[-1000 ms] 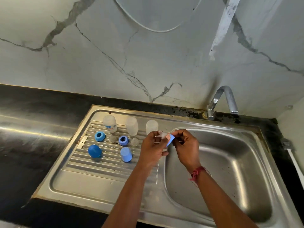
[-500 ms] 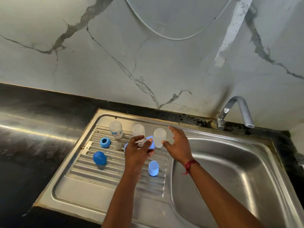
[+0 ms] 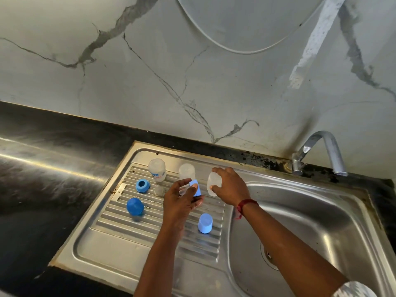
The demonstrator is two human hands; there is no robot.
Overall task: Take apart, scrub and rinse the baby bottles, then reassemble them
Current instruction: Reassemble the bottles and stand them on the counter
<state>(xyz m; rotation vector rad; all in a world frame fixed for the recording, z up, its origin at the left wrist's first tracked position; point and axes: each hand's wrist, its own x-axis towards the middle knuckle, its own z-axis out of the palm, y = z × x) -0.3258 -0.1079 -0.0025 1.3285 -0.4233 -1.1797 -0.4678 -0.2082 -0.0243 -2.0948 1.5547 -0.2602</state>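
From my remote seat I see both hands working over the ribbed drainboard (image 3: 120,243) of a steel sink set into the black desk (image 3: 42,168). The left hand (image 3: 182,202) has its thumb and fingertips curled in a pinch around a blue collar (image 3: 196,187), held above the ribs. The right hand (image 3: 230,187), with a red thread (image 3: 246,205) at the wrist, wraps its fingers around a clear bottle body (image 3: 214,184) at the drainboard's edge nearest the basin (image 3: 321,221); I cannot tell whether its lower end touches the metal. Two more bottle bodies stand at the back of the drainboard: a printed one (image 3: 157,170) and a plain one (image 3: 186,171) partly behind the left fingers. A blue ring (image 3: 142,185) and a clear nipple (image 3: 159,190) lie in front of the printed one, a round blue cap (image 3: 135,206) nearer me, and a pale blue cap (image 3: 205,223) below the hands.
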